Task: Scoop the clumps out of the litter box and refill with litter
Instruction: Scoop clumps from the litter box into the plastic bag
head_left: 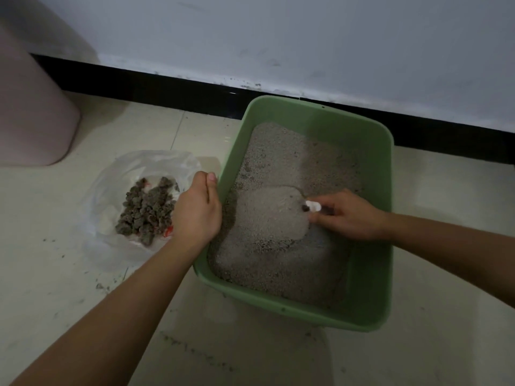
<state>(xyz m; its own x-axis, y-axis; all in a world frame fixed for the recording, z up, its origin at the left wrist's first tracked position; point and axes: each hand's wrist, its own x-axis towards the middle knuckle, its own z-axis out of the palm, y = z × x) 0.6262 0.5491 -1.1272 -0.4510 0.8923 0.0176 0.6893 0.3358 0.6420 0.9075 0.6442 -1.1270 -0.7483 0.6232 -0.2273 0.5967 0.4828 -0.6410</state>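
Observation:
A green litter box (370, 274) sits on the tiled floor against the wall, holding grey litter (292, 162). My left hand (198, 207) grips the box's left rim. My right hand (348, 214) holds the white handle of a scoop (271, 213), whose blade is heaped with pale litter above the bed. Left of the box lies a clear plastic bag (117, 185) spread open, with a pile of dark clumps (147, 210) on it.
A pink bin (30, 112) stands at the far left. A black skirting board (167, 93) runs along the white wall behind the box. Litter crumbs are scattered on the floor tiles (195, 355) in front and to the left.

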